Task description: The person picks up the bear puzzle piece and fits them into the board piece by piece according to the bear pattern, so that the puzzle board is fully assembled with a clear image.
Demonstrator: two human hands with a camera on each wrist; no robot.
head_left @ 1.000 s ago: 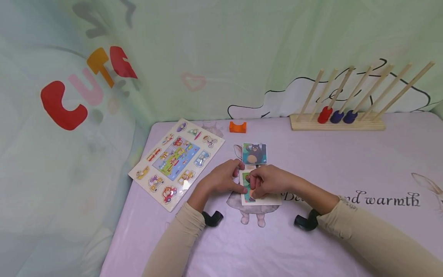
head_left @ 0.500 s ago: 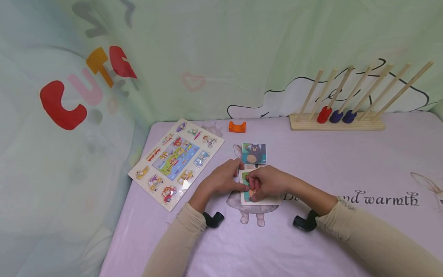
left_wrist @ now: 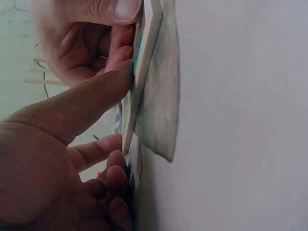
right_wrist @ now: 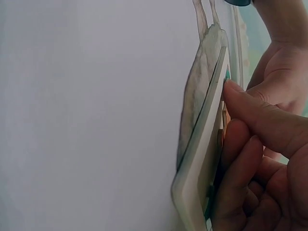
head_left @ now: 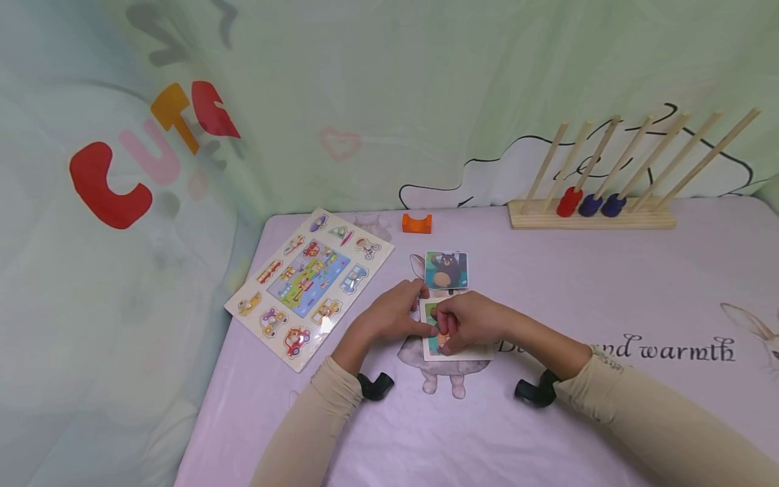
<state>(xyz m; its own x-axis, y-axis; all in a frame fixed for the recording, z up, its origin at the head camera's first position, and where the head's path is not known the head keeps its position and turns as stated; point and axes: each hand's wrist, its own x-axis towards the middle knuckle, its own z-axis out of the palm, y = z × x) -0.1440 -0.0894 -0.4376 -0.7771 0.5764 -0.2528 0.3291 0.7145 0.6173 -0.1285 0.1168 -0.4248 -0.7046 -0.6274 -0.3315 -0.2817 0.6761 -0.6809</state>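
A small cream-framed puzzle board (head_left: 485,352) with a green and teal picture lies on the table between both hands. My left hand (head_left: 395,312) rests at its left side, the straight thumb pressing the picture and the fingers at the far left corner. From the right, my right hand (head_left: 477,319) bends over the board with curled fingers; thumb and index pinch an orange puzzle piece (head_left: 444,342) low against the picture. The right wrist view shows the board (right_wrist: 196,175) edge-on, with the piece mostly covered by the fingers. Just beyond lies a square bear picture (head_left: 447,270).
A knobbed vehicle puzzle (head_left: 309,289) lies angled at the left. An orange notched block (head_left: 416,224) sits near the back wall. At the back right stands a wooden peg rack (head_left: 592,220) with red and blue beads. Printed cloth covers the table.
My right thumb and fingers have shifted slightly down and left on the board, showing more of the orange piece. The left hand has stayed nearly in place, its thumb a little further over the picture.
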